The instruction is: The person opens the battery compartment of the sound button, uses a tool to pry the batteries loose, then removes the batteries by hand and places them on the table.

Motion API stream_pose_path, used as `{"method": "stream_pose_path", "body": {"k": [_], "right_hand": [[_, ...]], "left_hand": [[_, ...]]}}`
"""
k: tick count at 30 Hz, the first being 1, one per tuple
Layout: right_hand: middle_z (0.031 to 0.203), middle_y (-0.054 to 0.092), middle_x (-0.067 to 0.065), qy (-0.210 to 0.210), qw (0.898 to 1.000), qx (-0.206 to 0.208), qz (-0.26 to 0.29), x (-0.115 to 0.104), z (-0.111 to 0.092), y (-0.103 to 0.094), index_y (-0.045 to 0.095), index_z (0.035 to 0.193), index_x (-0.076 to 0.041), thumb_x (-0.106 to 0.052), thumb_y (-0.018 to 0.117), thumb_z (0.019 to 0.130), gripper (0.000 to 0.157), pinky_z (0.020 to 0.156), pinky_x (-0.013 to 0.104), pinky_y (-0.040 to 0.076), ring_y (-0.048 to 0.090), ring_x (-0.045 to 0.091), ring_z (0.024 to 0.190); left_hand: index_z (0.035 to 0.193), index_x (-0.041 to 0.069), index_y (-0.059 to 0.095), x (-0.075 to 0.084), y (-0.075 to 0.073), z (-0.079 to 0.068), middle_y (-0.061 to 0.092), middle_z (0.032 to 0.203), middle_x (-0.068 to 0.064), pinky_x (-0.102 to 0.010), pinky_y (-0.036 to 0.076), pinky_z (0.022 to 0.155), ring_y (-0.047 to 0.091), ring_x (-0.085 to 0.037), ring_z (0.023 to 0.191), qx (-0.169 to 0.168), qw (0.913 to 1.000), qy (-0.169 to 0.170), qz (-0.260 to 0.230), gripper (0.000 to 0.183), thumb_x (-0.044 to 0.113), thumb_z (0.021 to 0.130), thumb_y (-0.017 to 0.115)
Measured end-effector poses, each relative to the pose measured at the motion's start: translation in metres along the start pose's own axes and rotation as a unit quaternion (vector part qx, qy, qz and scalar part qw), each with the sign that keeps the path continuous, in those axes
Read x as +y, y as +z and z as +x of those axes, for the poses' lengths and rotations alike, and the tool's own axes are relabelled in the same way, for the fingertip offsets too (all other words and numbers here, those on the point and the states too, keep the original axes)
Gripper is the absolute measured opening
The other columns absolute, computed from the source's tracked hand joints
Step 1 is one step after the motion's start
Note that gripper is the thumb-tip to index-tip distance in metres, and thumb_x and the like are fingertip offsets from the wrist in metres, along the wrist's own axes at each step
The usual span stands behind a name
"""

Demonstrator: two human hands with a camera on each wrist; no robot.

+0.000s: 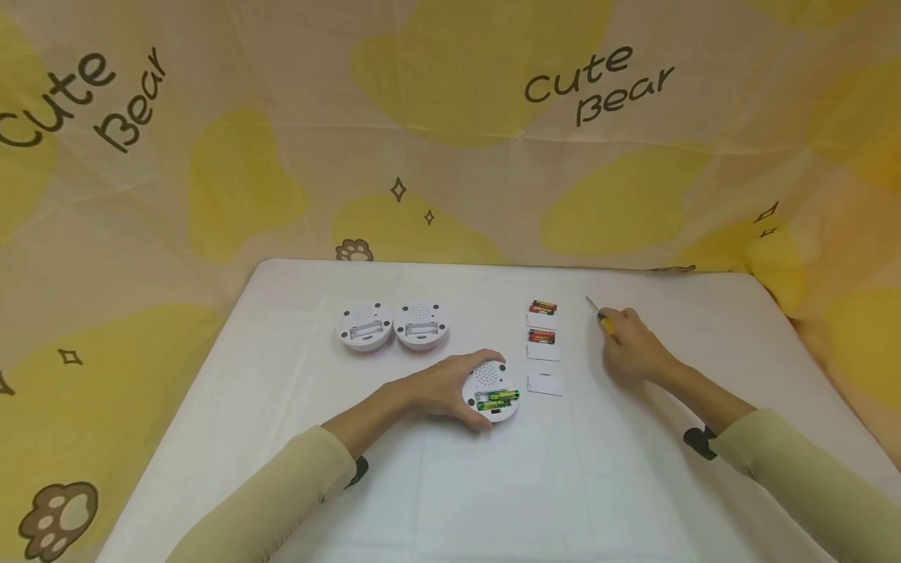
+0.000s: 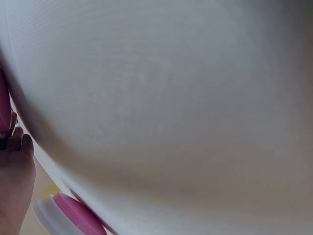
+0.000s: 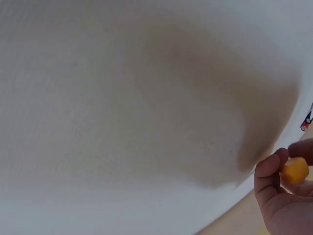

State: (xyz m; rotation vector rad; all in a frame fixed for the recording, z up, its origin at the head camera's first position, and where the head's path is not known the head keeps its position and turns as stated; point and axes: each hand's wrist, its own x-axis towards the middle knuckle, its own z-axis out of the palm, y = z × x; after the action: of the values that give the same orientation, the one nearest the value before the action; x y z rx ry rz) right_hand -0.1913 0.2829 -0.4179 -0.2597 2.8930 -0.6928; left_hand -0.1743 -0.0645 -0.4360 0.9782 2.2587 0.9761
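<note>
My left hand [image 1: 446, 385] grips a round white device [image 1: 486, 377] by its rim, thumb in front and fingers behind. Its underside faces up, with two green batteries [image 1: 491, 405] at the uncovered battery compartment; one lies askew and reaches past the right side. In the left wrist view the device's pink side [image 2: 4, 105] shows at the left border. A screwdriver [image 1: 607, 322] with a yellow handle is held in my right hand [image 1: 633, 344], its tip pointing away to the upper left. The right wrist view shows the handle's orange-yellow end [image 3: 296, 170] between the fingers.
Two similar devices [image 1: 364, 324] stand side by side behind my left hand, battery compartments uncovered. Between the hands is a column of white covers [image 1: 543, 353], with red batteries [image 1: 542, 336] by the two farther ones. A patterned cloth [image 1: 450, 156] hangs behind the white table [image 1: 296, 469].
</note>
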Motion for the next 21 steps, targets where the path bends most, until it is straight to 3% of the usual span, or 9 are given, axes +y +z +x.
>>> {"method": "stream_pose_path", "body": {"k": [7, 14, 21], "right_hand": [[0.123, 0.048, 0.031, 0.013, 0.998, -0.031, -0.053, -0.0018, 0.0025, 0.0029, 0.041, 0.143, 0.008, -0.007, 0.058, 0.095, 0.053, 0.087, 0.055, 0.05, 0.054, 0.036, 0.093], [0.12, 0.05, 0.029, 0.027, 0.996, -0.042, -0.067, -0.0025, 0.0045, 0.005, 0.042, 0.144, 0.008, -0.012, 0.061, 0.095, 0.055, 0.088, 0.054, 0.051, 0.055, 0.035, 0.091], [0.12, 0.05, 0.028, 0.021, 0.995, -0.024, -0.098, -0.0057, 0.0018, 0.002, 0.046, 0.142, 0.006, -0.023, 0.059, 0.097, 0.055, 0.07, 0.042, 0.051, 0.054, 0.031, 0.083]], "left_hand": [[0.149, 0.021, 0.037, 0.0004, -0.0008, -0.0004, 0.053, 0.135, 0.005, -0.033, 0.038, 0.106, 0.049, -0.01, 0.117, -0.001, 1.0, -0.003, 0.001, 0.097, 0.039, 0.07, 0.09], [0.151, 0.021, 0.035, -0.0001, -0.0008, -0.0006, 0.051, 0.14, 0.004, -0.035, 0.037, 0.108, 0.048, -0.01, 0.121, -0.003, 0.9999, -0.011, -0.003, 0.099, 0.038, 0.07, 0.09], [0.151, 0.021, 0.035, 0.0001, -0.0011, -0.001, 0.051, 0.139, 0.004, -0.034, 0.037, 0.107, 0.048, -0.009, 0.12, -0.001, 0.9999, -0.01, -0.005, 0.099, 0.039, 0.07, 0.09]]}}
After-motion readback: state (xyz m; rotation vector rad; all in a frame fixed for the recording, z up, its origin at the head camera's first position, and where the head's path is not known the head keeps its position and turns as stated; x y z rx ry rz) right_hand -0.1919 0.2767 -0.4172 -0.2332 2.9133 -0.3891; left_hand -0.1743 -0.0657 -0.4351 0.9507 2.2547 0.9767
